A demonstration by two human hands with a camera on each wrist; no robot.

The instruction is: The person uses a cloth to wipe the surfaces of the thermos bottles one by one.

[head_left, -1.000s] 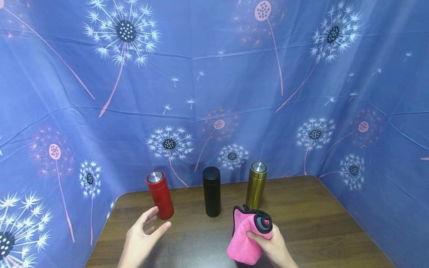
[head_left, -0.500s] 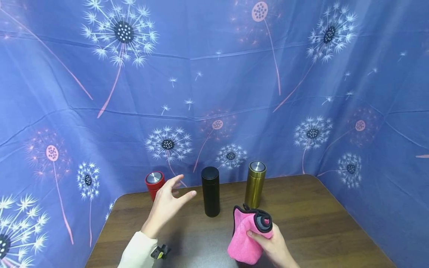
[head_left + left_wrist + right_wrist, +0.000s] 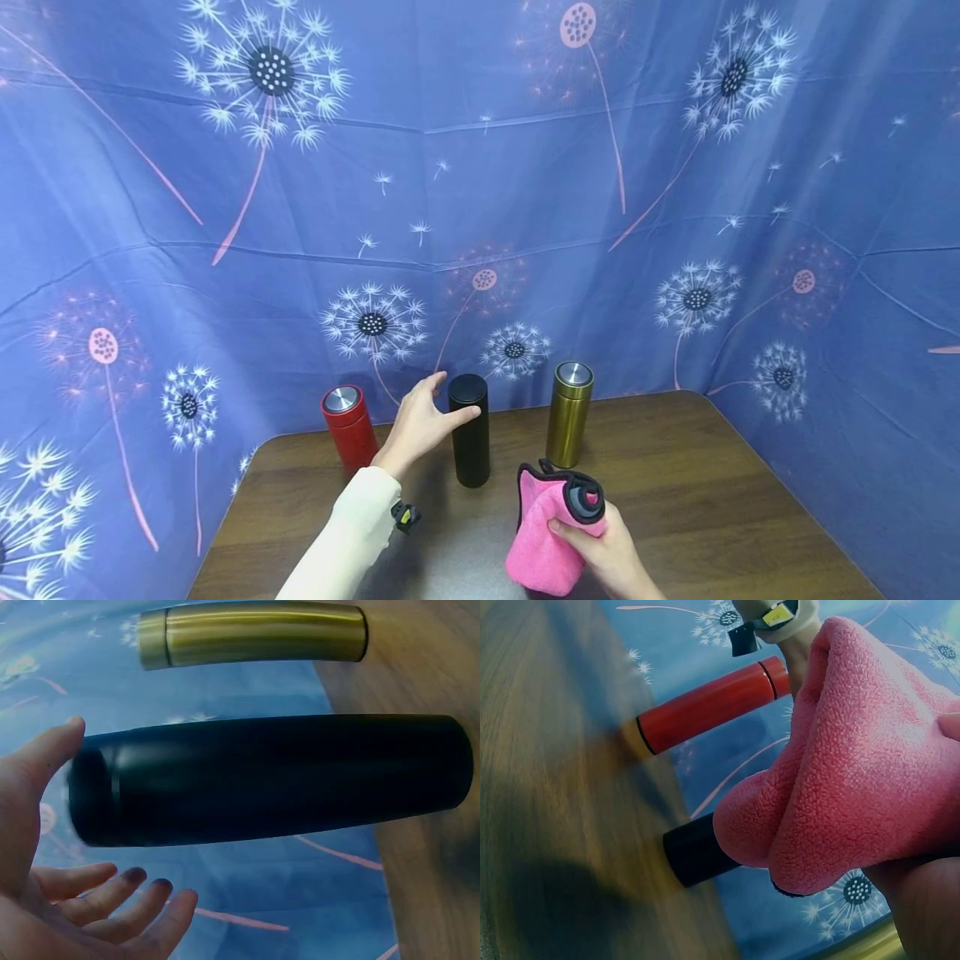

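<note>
A black thermos bottle [image 3: 471,442] stands upright in the middle of the table. My left hand [image 3: 422,421] is at its upper part, thumb on the near side and fingers behind. In the left wrist view the fingers [image 3: 142,919] are spread and apart from the black bottle [image 3: 277,780], while the thumb is close to its cap; whether it touches, I cannot tell. My right hand [image 3: 611,554] grips a folded pink cloth [image 3: 547,537] with dark edging, thumb pressed on its front. In the right wrist view the cloth [image 3: 877,750] partly hides the black bottle.
Left of the black bottle stands a red thermos bottle [image 3: 351,433] with a silver lid, partly behind my left hand. A gold thermos bottle [image 3: 570,421] stands to the right. Behind the wooden table [image 3: 697,500] hangs a blue dandelion-print cloth [image 3: 420,183].
My left hand has moved right and away from me, from in front of the red bottle to the black bottle's cap. The right hand has stayed in place with the pink cloth.
</note>
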